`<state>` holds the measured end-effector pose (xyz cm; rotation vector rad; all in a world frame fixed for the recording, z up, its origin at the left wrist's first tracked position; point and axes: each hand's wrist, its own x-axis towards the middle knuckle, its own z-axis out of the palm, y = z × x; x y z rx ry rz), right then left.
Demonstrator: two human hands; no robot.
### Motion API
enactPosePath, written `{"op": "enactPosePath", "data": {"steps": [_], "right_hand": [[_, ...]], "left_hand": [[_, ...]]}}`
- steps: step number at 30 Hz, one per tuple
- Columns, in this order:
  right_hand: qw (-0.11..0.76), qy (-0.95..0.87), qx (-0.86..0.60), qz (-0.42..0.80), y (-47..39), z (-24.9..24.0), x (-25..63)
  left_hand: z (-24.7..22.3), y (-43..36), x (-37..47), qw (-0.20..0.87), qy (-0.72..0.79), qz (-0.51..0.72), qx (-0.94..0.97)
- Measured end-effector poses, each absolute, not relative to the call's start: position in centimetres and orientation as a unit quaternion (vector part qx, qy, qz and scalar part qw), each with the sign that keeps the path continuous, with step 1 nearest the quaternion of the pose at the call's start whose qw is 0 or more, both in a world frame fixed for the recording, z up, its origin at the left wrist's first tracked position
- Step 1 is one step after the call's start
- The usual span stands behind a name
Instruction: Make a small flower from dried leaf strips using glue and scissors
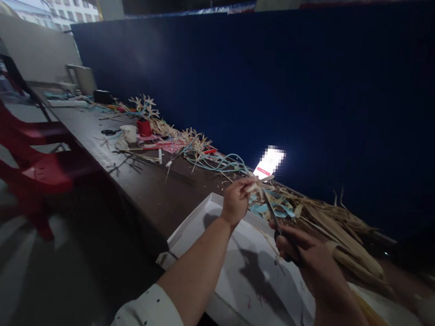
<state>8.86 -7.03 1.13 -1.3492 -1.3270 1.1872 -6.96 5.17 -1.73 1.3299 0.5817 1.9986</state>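
Note:
My left hand [237, 197] is closed in a pinch on a small piece of pale dried husk [254, 186], partly hidden by the fingers. A pair of dark scissors [270, 208] is in my right hand [305, 249], with the fingers around the handles. The blades point up and left, their tips close to the husk piece; I cannot tell whether they touch it. Both hands are over a shallow white tray [192, 232] that carries shadows and some red marks. Right behind the hands lie light blue strips [287, 207] and long brown dried husks [345, 222].
A lit phone [266, 167] leans by the blue wall [217, 82]. Along the dark table [147, 187] lie husk flowers [196, 140], light blue stems [225, 162], a red spool [143, 128], and other scissors [109, 132]. Red plastic chairs [45, 168] stand left; a person [2, 58] is far left.

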Motion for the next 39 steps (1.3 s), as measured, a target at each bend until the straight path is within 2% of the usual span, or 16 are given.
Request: {"op": "enactPosePath", "data": {"steps": [9,20,39], "right_hand": [[0.448,-0.525,-0.524,0.499,-7.1,1.0,8.9],[0.449,-0.524,-0.515,0.508,-7.0,1.0,8.9],[0.448,-0.526,-0.532,0.489,-7.2,1.4,8.6]], "left_hand": [[-1.6,5.0,-6.5,0.408,0.213,0.76,0.459],[-1.0,4.4,-6.6,0.442,0.215,0.747,0.448],[-1.4,4.6,-6.8,0.378,0.272,0.735,0.494]]}}
